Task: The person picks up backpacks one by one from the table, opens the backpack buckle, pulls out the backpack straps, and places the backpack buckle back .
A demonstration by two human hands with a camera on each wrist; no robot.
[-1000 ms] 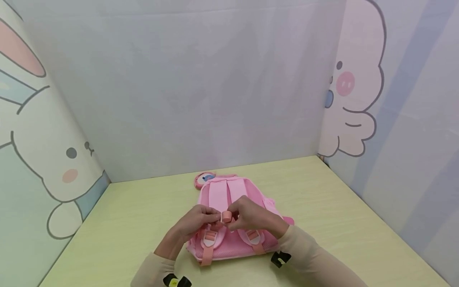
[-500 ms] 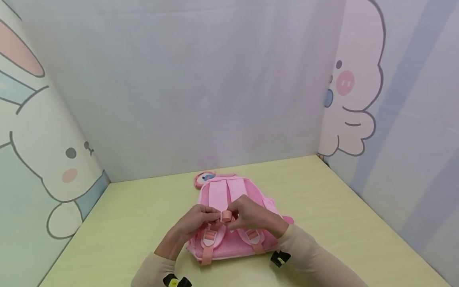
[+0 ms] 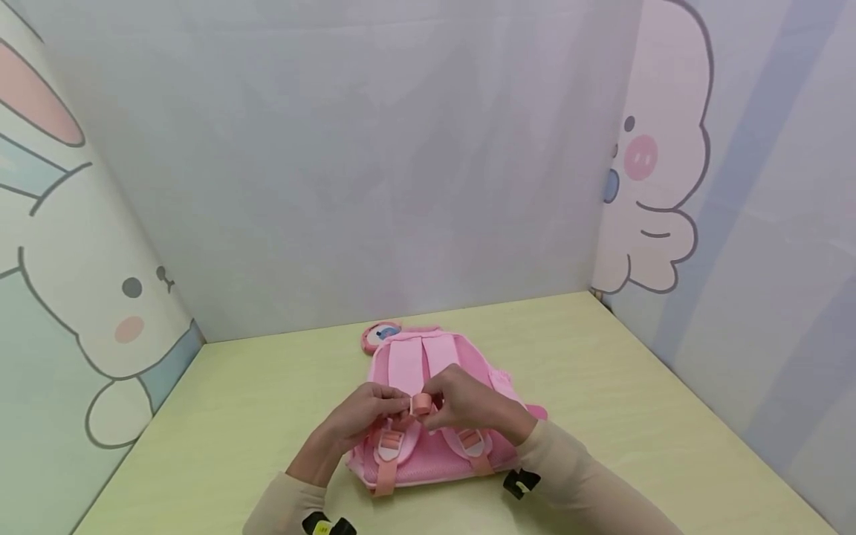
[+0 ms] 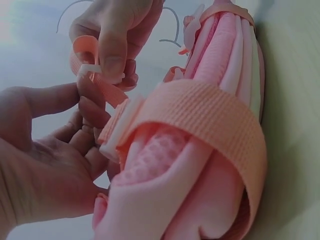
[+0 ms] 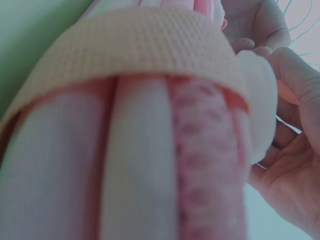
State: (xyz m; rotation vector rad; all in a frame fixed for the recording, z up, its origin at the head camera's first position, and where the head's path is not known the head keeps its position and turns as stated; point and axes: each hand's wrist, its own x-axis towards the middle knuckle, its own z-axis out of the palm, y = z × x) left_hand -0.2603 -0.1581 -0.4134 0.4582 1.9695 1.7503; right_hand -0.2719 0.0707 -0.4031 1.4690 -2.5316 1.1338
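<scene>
Left hand [image 3: 364,410] and right hand [image 3: 466,401], nearly touching, pinch orange webbing strap [image 3: 423,403] at white slide buckle [image 4: 89,68]; pink backpack [image 3: 436,459] lies face-down beneath on table [image 3: 200,446], long axis pointing away.

The left hand [image 3: 366,410] and right hand [image 3: 467,401] pinch close together, forearms [image 3: 575,469] angled inward.

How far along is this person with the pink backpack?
Apparently done: both lower straps run through their buckles. In hand: the left hand and right hand grip a looped peach strap and white clip. Remaining, probably: securing that strap; whether the clip is fastened, I can't tell.
</scene>
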